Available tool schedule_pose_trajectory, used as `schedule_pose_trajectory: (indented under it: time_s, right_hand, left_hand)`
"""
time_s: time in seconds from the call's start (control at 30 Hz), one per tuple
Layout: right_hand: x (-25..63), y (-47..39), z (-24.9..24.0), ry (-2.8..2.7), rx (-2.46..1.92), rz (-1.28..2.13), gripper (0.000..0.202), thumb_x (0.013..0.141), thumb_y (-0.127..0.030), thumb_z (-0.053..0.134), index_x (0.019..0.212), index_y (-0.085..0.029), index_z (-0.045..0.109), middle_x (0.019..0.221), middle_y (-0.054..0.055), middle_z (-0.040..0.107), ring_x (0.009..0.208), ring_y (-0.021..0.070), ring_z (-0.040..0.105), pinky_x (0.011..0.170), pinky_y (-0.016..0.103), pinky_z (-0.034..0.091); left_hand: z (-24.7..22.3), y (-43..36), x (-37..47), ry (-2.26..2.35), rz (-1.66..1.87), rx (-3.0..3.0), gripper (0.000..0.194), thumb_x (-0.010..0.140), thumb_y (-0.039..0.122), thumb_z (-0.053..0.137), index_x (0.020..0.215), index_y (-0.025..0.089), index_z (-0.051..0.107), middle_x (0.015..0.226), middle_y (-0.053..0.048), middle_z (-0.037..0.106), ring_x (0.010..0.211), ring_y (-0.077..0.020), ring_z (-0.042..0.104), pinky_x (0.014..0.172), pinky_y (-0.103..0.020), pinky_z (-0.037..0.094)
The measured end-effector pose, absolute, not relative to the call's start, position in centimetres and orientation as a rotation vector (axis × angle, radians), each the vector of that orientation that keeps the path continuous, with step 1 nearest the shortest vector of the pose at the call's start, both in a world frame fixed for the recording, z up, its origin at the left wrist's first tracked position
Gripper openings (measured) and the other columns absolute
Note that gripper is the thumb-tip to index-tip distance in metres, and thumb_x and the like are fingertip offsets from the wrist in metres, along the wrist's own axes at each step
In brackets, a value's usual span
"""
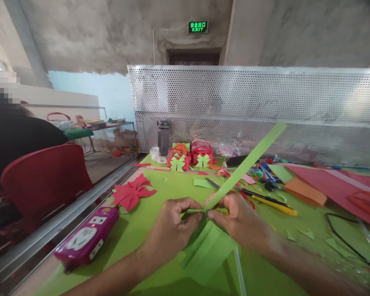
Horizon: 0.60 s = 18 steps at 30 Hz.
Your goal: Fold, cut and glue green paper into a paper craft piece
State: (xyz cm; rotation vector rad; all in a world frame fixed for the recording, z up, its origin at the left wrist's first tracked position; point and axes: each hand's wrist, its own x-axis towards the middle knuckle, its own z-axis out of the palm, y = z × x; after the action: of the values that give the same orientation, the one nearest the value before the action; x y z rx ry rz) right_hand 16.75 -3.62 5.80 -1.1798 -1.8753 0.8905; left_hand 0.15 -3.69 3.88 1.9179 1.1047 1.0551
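Pinched between the thumb and fingers of my left hand is the edge of a folded green paper piece, which hangs down over the table in front of me. My right hand closes its thumb and fingers on a long green paper strip, whose free end slants up to the right. Both hands nearly meet where strip and folded piece come together; how they join is hidden by the fingers. Below my right hand a clear thin stick lies on the green tabletop.
A purple power strip and a red paper flower are at left. Two red boxes with green bows and a bottle stand behind. Scissors, a yellow cutter and coloured paper lie right. A person sits left.
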Motion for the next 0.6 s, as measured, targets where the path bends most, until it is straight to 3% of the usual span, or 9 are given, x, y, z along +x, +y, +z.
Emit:
schedule_pose_trajectory:
  time_s: [0.07,0.17,0.3,0.6]
  right_hand:
    - [16.88,-3.37,5.68,-1.838,-1.192,0.963,0.011,0.075,-0.024,0.056,0.069,-0.017,0.062,0.062,-0.001,0.059,0.061,0.0144,0.053,0.057,0.026,0.041]
    - [17.03,-2.9,5.43,-1.747,-1.198,1.059,0.027,0.077,-0.037,0.055,0.059,-0.017,0.054,0.049,-0.005,0.042,0.046,0.0082,0.035,0.045,0.023,0.027]
    - [16.93,-2.64,5.28,-1.679,-1.168,1.12,0.031,0.077,-0.041,0.055,0.059,-0.017,0.053,0.05,-0.006,0.037,0.046,0.007,0.028,0.045,0.024,0.022]
    - [16.59,-2.79,5.09,-1.583,-1.181,1.191,0.028,0.072,-0.04,0.059,0.057,-0.017,0.052,0.051,-0.006,0.036,0.047,0.0074,0.027,0.047,0.025,0.02]
  left_hand:
    - [3.94,-3.58,0.13,1.107,1.051,1.875,0.015,0.077,0.022,0.051,0.071,0.014,0.061,0.054,0.004,0.047,0.048,-0.0073,0.035,0.043,-0.018,0.028]
    - [3.88,-3.46,0.08,1.091,1.063,1.842,0.014,0.076,0.023,0.052,0.071,0.014,0.06,0.052,0.005,0.044,0.046,-0.0066,0.032,0.041,-0.017,0.026]
    - [3.72,-3.44,0.08,1.072,1.091,1.877,0.012,0.075,0.022,0.053,0.071,0.014,0.06,0.052,0.005,0.044,0.046,-0.0066,0.033,0.042,-0.017,0.027]
    - [4.19,-3.5,0.26,1.048,1.142,1.924,0.009,0.073,0.018,0.055,0.068,0.013,0.062,0.053,0.004,0.05,0.048,-0.0067,0.036,0.045,-0.017,0.031]
